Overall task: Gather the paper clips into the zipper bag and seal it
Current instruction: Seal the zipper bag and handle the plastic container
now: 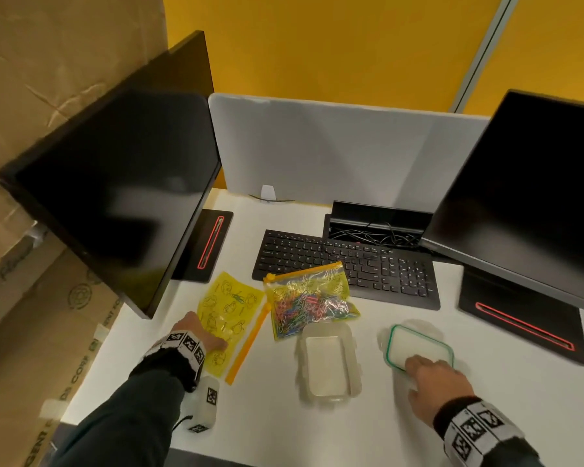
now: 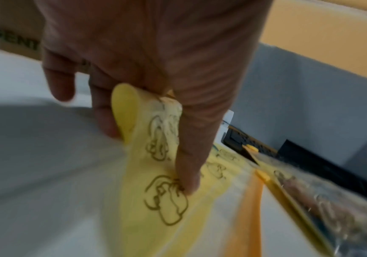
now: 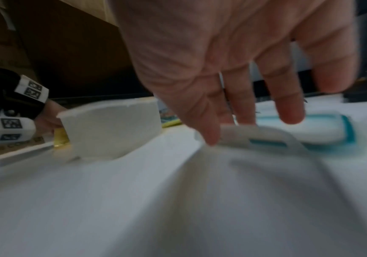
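A yellow printed zipper bag (image 1: 230, 311) lies flat on the white desk (image 1: 277, 416), its orange zipper strip (image 1: 246, 345) along the right side. My left hand (image 1: 213, 342) pinches its near edge, and in the left wrist view the bag (image 2: 169, 208) curls up between thumb and fingers of that hand (image 2: 151, 156). A second zipper bag (image 1: 311, 298) holds several coloured paper clips (image 1: 304, 308). My right hand (image 1: 422, 365) rests straight fingers (image 3: 290, 114) on the near corner of a green-rimmed lid (image 1: 415, 342), also seen as the lid (image 3: 331, 128).
A clear box (image 1: 351, 358) with nothing in it sits between the hands. Behind stand a black keyboard (image 1: 348, 267), a cable tray (image 1: 378, 227), a grey divider (image 1: 334, 153) and two dark monitors (image 1: 122, 197) (image 1: 526, 197). Cardboard boxes (image 1: 31, 96) stand past the desk's left edge.
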